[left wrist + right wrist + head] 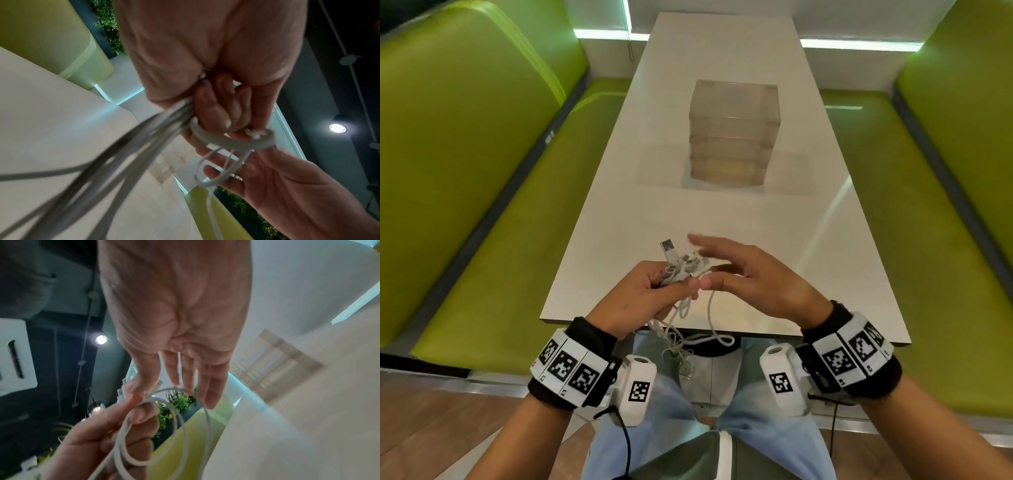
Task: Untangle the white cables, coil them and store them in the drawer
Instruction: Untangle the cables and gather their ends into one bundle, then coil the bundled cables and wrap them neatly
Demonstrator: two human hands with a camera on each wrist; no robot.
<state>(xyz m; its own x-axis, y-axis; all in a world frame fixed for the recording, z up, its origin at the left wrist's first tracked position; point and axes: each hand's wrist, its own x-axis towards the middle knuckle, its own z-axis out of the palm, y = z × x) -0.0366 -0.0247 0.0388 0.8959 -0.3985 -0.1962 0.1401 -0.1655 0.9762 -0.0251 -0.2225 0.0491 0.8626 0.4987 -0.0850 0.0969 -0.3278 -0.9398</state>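
Note:
My left hand [650,294] grips a bundle of tangled white cables [678,265] just above the table's near edge, with USB plugs sticking up past the fingers. The rest of the cables hang in loops past the edge towards my lap. In the left wrist view the fingers [218,107] curl round the strands [144,146]. My right hand [736,270] is beside the bundle, fingers straight and spread, its thumb tip meeting my left thumb. The right wrist view shows thin cable loops [176,418] hanging under its straight fingers [209,386]. The translucent drawer unit [734,133] stands closed at mid-table.
The white table [722,212] runs away from me between two green padded benches [465,154] [928,205]. My legs are under the near edge. A blind cord [629,31] hangs at the far end by the wall.

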